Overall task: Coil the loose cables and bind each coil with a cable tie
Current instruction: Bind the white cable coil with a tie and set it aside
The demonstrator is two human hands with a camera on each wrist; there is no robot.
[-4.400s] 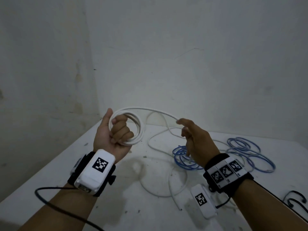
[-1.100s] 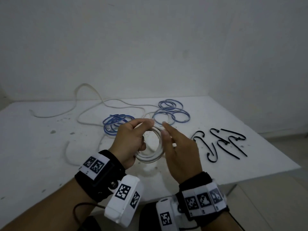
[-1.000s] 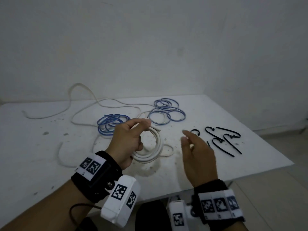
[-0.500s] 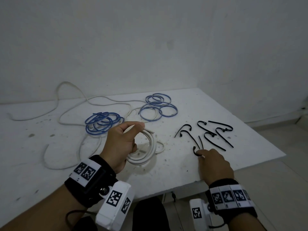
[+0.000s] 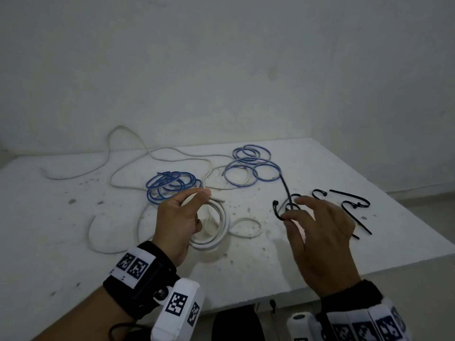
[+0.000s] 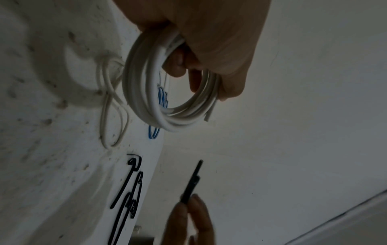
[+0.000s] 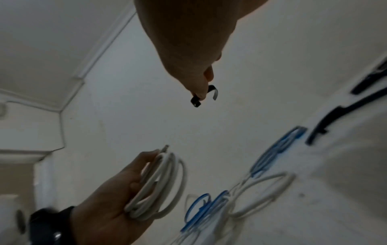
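A white table (image 5: pixel 73 242), speckled with dark spots, fills the lower part of the head view and meets plain white walls at its far edge. A long loose white cable (image 5: pixel 138 153) wanders across its left and middle, rising against the wall at the back and curling into a small loop (image 5: pixel 246 227) near the front. Two loose bundles of blue cable lie on it: one (image 5: pixel 170 185) just behind the left hand, the other (image 5: pixel 251 166) farther back and to the right. The left hand (image 5: pixel 177 225) is raised above the table with its grip closed round a coiled white cable (image 5: pixel 219 230): the thumb sits on top and the fingers curl through the ring, which hangs upright with one cut end sticking out at the top, as the left wrist view shows. To the right, well apart from the coil, the right hand (image 5: pixel 320 237) is lifted off the table with its grip narrowed to a pinch, thumb and forefinger holding a black cable tie (image 5: pixel 285 190) near its curled head end; the straight tail points up and away, while the other fingers are spread loosely. Several more black cable ties (image 5: pixel 354 205) lie scattered on the table just beyond and to the right of that hand, some hooked at one end.
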